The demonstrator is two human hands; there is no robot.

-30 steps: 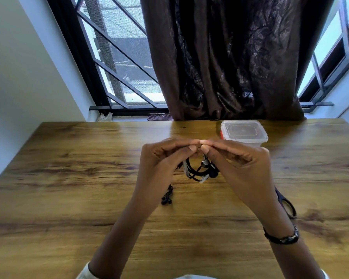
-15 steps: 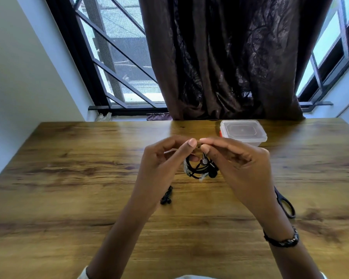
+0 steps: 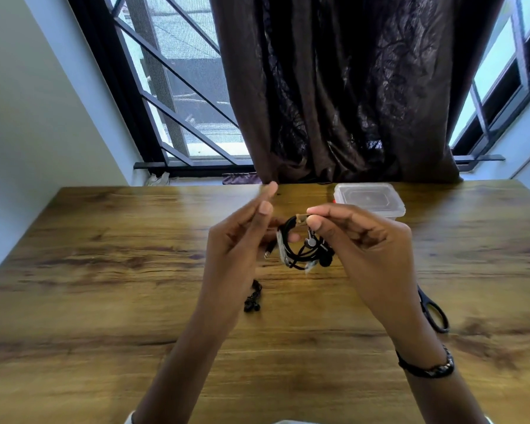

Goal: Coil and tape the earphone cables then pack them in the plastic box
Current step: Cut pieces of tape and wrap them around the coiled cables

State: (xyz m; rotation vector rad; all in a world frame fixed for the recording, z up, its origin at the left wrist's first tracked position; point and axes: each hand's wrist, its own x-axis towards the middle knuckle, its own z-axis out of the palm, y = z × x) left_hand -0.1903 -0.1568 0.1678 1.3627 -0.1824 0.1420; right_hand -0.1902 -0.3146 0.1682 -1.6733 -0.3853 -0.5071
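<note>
Above the grained wooden table (image 3: pixel 104 270), the right hand (image 3: pixel 371 249) pinches a looped coil of thin black earphone cable (image 3: pixel 300 249) by a tape strip; the left hand (image 3: pixel 239 249) beside it spreads straight fingers. The lidded clear rectangular plastic box (image 3: pixel 369 198) sits just beyond the coil.

Above a wooden table (image 3: pixel 110 270), the right hand (image 3: pixel 361 249) pinches the top of a coiled black earphone cable (image 3: pixel 300 249) between thumb and forefinger, while the left hand (image 3: pixel 239 249) sits just beside the coil with its forefinger raised. A second black earphone bundle (image 3: pixel 253 296) lies on the table under the left wrist. A lidded plastic box (image 3: pixel 369 198) stands behind the right hand, and black scissors (image 3: pixel 433 310) lie to its right.
</note>
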